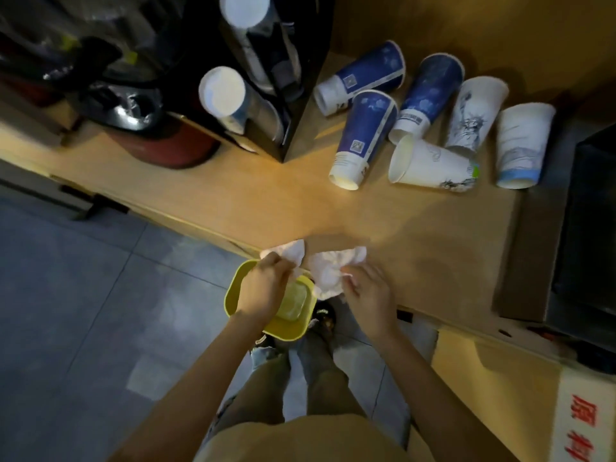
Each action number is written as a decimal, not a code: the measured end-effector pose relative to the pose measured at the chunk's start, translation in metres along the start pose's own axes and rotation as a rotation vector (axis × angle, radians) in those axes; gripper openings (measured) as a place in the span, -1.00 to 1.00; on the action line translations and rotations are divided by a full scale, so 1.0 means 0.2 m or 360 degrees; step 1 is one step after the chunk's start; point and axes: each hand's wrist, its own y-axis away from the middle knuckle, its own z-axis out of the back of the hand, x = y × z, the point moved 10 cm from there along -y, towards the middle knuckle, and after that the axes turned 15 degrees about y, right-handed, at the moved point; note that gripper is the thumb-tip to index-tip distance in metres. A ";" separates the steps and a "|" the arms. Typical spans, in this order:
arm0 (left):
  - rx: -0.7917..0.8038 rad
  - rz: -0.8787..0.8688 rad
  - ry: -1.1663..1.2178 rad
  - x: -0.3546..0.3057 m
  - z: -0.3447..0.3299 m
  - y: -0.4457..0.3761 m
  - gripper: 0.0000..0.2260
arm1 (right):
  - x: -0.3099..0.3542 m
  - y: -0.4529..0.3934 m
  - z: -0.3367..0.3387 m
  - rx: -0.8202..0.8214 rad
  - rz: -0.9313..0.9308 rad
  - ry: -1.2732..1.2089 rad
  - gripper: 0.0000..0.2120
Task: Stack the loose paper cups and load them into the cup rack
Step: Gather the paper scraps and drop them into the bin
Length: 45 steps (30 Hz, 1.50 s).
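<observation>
- Black cup rack (266,78) stands at the counter's (266,195) far left.
- Your left hand (266,285) pinches one crumpled tissue (290,251) over a yellow bin (240,288).
- Your right hand (366,291) pinches another tissue (328,271) at the near edge.
- Six paper cups (363,141) lie tipped over, far right.

dim, warm light | glow mid-counter (283,195) | dark corners | soft blur | wide-angle edge bending

The wooden desk (266,195) carries six paper cups (430,165) on their sides, a black cup rack (300,95) and crumpled tissues (328,271).
</observation>
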 end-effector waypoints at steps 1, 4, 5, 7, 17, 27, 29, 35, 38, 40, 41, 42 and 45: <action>-0.0022 0.0055 0.0080 0.07 0.02 0.04 -0.77 | 0.07 0.03 -0.01 0.0018 -0.0012 -0.0053 -0.76; -0.0034 0.0117 0.0256 0.23 0.05 0.18 -0.69 | 0.26 0.12 -0.04 0.0025 -0.0041 -0.0157 -0.75; -0.0015 0.0159 0.0319 0.30 0.05 0.22 -0.70 | 0.32 0.15 -0.06 0.0008 -0.0019 -0.0150 -0.75; 0.0042 0.0276 0.0370 0.46 0.01 0.29 -0.71 | 0.40 0.20 -0.13 -0.0010 0.0022 -0.0118 -0.78; 0.0070 0.0843 0.0620 1.18 -0.26 0.45 -0.76 | 0.33 0.30 -0.93 0.0635 -0.0106 -0.0200 -0.70; 0.0197 0.0873 0.0596 1.65 -0.90 0.11 -0.70 | -0.11 0.31 -1.83 0.0908 -0.0393 -0.0124 -0.78; 0.0233 0.0879 0.0549 1.75 -1.04 -0.01 -0.69 | -0.15 0.33 -2.04 0.0991 -0.0357 -0.0076 -0.75; 0.0550 0.0932 0.0320 1.97 -1.39 -0.22 -0.63 | -0.27 0.34 -2.53 0.1315 -0.0270 0.0049 -0.66; 0.0671 0.0930 0.0314 2.02 -1.48 -0.27 -0.60 | -0.31 0.32 -2.67 0.1411 -0.0255 0.0058 -0.64; 0.0720 0.0911 0.0301 2.02 -1.49 -0.29 -0.66 | -0.33 0.32 -2.71 0.1445 -0.0287 0.0032 -0.61; 0.0711 0.0866 0.0325 2.02 -1.49 -0.30 -0.68 | -0.33 0.31 -2.72 0.1438 -0.0270 0.0040 -0.58; 0.0699 0.0893 0.0334 2.04 -1.49 -0.29 -0.68 | -0.33 0.31 -2.71 0.1407 -0.0293 0.0020 -0.57; 0.0654 0.0869 0.0255 2.05 -1.44 -0.27 -0.67 | -0.29 0.26 -2.57 0.1300 -0.0326 -0.0063 -0.60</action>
